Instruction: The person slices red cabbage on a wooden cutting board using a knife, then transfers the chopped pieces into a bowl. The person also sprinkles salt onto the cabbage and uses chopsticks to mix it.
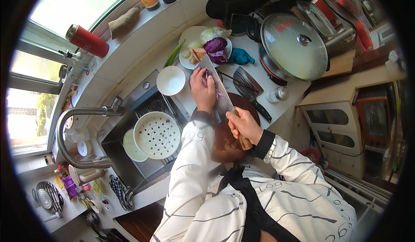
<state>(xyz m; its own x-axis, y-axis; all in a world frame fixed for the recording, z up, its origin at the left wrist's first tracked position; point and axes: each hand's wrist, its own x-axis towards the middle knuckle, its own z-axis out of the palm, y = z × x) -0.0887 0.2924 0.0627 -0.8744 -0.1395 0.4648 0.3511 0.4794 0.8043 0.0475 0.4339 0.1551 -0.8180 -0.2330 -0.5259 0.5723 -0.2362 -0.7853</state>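
Note:
My right hand (243,125) is closed around the wooden handle of a cleaver (219,85), whose broad blade slants up and left over a dark bowl. With my left hand (203,91), I press shredded purple cabbage (205,76) against the blade over that bowl, which is mostly hidden. A round brown cutting board (228,141) lies below both hands. Behind them, a white plate (185,61) holds purple cabbage pieces (215,45), a pale leafy vegetable and other vegetables. An empty white bowl (171,80) with a red rim stands left of my left hand.
A black-handled knife (256,102) and a glass jar (278,94) are right of the board. Beyond them stands a large pan with a glass lid (294,47). At left, a white colander (157,135) sits in the sink (113,144), near a curved faucet (65,122).

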